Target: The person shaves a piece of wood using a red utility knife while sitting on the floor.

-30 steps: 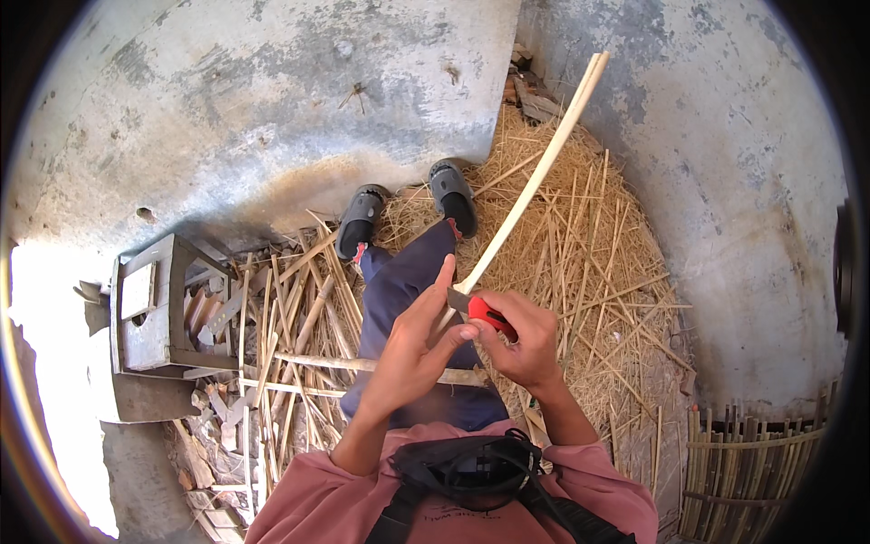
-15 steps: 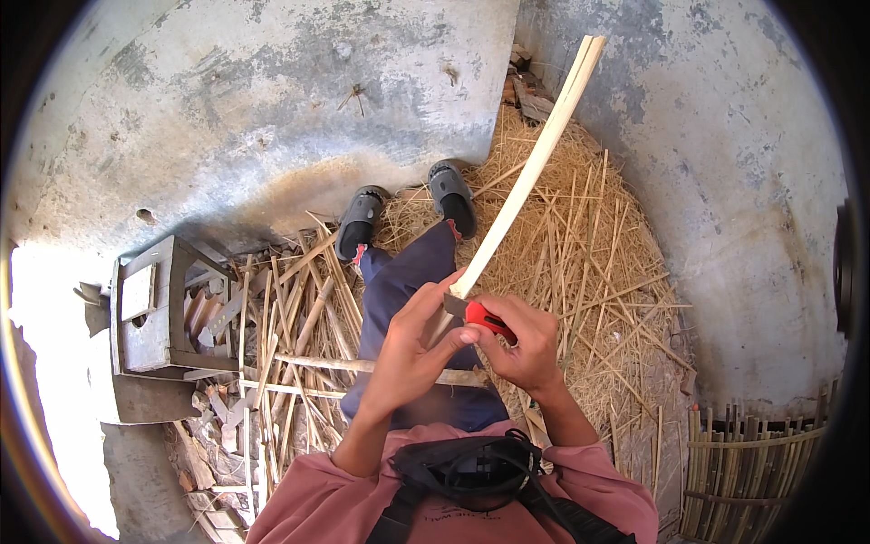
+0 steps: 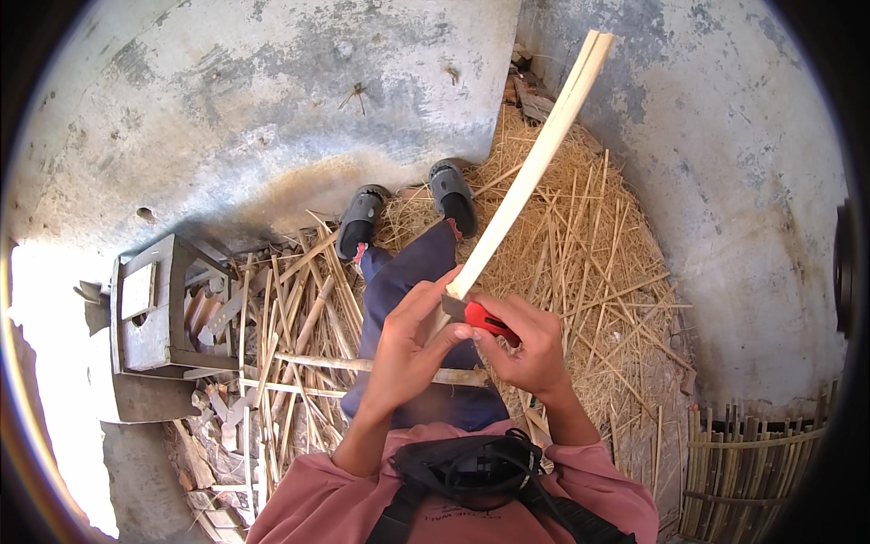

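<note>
A long pale strip of split bamboo (image 3: 528,165) slants up and to the right from my hands, with a groove at its far end. My left hand (image 3: 403,349) grips its near end, fingers curled behind it. My right hand (image 3: 533,346) is wrapped round a red utility knife (image 3: 488,319). The knife's blade lies across the strip near my left fingers, and my thumbs almost meet beside it. My fingers partly hide the strip's lower end. Below my hands, a bamboo pole (image 3: 328,362) lies across my legs.
Straw and thin shavings (image 3: 598,272) cover the floor to the right. Bamboo sticks (image 3: 308,299) lie heaped on the left beside a weathered wooden box (image 3: 149,308). Grey walls (image 3: 272,91) rise ahead and at right. A slatted bamboo panel (image 3: 752,471) stands at lower right.
The strip's far end has swung slightly up and to the right. My left hand has shifted a little left, while the knife stays nearly in place against the strip.
</note>
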The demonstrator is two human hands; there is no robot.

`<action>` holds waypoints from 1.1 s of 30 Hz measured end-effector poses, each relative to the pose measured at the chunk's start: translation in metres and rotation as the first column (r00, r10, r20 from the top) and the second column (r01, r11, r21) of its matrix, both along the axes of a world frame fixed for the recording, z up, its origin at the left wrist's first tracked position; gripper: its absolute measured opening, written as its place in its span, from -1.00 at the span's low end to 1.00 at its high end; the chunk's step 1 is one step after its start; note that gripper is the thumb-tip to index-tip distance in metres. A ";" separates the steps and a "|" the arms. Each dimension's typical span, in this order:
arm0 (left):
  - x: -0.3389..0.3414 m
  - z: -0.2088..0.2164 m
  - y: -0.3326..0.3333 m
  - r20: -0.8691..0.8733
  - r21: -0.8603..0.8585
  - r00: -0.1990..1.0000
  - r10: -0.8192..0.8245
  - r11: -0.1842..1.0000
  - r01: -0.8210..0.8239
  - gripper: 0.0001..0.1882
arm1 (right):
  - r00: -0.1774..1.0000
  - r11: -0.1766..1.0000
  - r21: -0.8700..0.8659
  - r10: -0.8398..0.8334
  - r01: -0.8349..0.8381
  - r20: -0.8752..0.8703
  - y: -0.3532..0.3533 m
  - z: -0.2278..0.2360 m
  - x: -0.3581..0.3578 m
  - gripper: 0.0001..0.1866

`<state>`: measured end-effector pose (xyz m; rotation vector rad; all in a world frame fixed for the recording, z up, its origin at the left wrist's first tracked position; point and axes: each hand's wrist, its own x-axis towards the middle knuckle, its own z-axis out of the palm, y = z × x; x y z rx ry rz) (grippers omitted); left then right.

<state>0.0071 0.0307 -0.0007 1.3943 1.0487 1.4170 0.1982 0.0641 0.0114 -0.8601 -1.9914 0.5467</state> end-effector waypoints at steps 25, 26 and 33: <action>-0.003 0.001 -0.004 0.023 0.025 1.000 -0.014 1.000 0.013 -0.30 | 0.988 0.986 -0.076 0.150 -0.147 0.036 -0.003 0.020 0.010 -0.62; -0.003 0.002 -0.004 0.023 0.020 1.000 -0.017 1.000 0.016 -0.31 | 0.987 0.987 -0.067 0.150 -0.147 0.049 -0.003 0.022 0.010 -0.62; 0.000 0.007 -0.007 0.043 -0.006 0.999 -0.009 1.000 0.009 -0.35 | 0.990 0.996 -0.010 0.088 -0.088 0.108 -0.007 0.025 0.010 -0.59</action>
